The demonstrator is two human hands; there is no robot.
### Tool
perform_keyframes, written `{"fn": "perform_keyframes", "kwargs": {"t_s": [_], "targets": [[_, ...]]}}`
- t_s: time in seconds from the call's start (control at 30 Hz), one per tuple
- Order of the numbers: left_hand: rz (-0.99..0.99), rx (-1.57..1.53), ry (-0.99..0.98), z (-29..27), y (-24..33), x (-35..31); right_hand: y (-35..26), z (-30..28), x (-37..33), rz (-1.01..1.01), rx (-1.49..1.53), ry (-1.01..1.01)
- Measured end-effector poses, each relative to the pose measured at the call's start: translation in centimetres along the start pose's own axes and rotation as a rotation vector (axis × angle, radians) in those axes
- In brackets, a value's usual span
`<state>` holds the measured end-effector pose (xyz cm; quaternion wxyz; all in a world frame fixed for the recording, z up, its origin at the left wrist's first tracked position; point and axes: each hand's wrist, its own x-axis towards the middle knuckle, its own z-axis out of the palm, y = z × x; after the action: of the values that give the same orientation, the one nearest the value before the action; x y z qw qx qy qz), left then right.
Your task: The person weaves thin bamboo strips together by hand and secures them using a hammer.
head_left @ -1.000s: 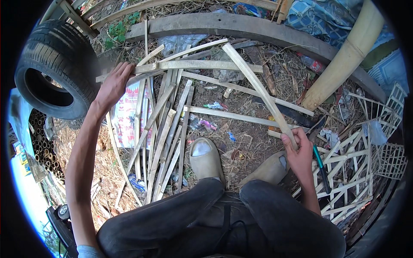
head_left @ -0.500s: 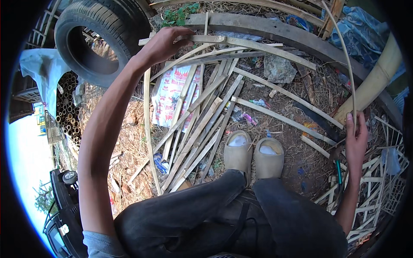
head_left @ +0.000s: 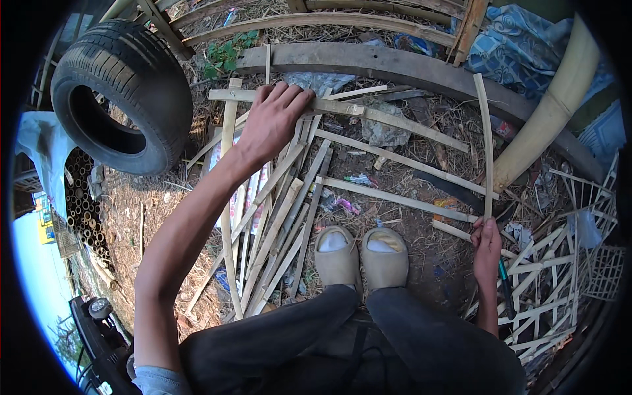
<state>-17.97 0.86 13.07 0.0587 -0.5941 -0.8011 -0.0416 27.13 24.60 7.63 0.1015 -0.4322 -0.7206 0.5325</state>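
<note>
My left hand [head_left: 275, 122] is closed over a long bamboo strip [head_left: 415, 126] that runs across the far side of the work area. Near its left end, this strip crosses a lengthwise bamboo strip [head_left: 228, 191]. At the right, my right hand [head_left: 487, 247] pinches the lower end of another thin bamboo strip [head_left: 487, 145], which points away from me. Two more crosswise strips [head_left: 401, 158] lie between, their right ends near my right hand. Just below that hand is a tool with a teal handle [head_left: 504, 276], its working end hard to make out.
A pile of loose bamboo strips [head_left: 280, 230] lies left of my sandals [head_left: 386, 257]. A tyre [head_left: 118, 99] stands far left, a curved plank [head_left: 395, 66] lies beyond. A thick bamboo pole [head_left: 553, 112] leans at right, above a woven bamboo lattice [head_left: 546, 289].
My left hand has turned from gripping near the strip's left end to closing over it from above, farther right. My right hand has moved down and left with its strip; the whole view has shifted.
</note>
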Motion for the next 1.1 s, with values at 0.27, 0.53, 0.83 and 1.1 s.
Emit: {"fn": "perform_keyframes", "kwargs": {"t_s": [0.27, 0.53, 0.83, 1.1], "targets": [[0.007, -0.023, -0.038, 0.0, -2.6, -2.3, 0.6, 2.1, -0.8, 0.278, 0.367, -0.219], [-0.034, -0.064, -0.107, 1.9, -3.1, -1.9, 4.1, 2.7, -4.5, 0.272, 0.040, -0.002], [-0.080, -0.035, -0.050, 0.4, -7.9, -5.0, 4.2, 4.0, -5.8, 0.503, 0.189, -0.212], [-0.027, -0.112, -0.118, 1.7, -4.0, -2.9, 2.0, 8.7, -4.2, 0.028, 0.017, 0.074]]}}
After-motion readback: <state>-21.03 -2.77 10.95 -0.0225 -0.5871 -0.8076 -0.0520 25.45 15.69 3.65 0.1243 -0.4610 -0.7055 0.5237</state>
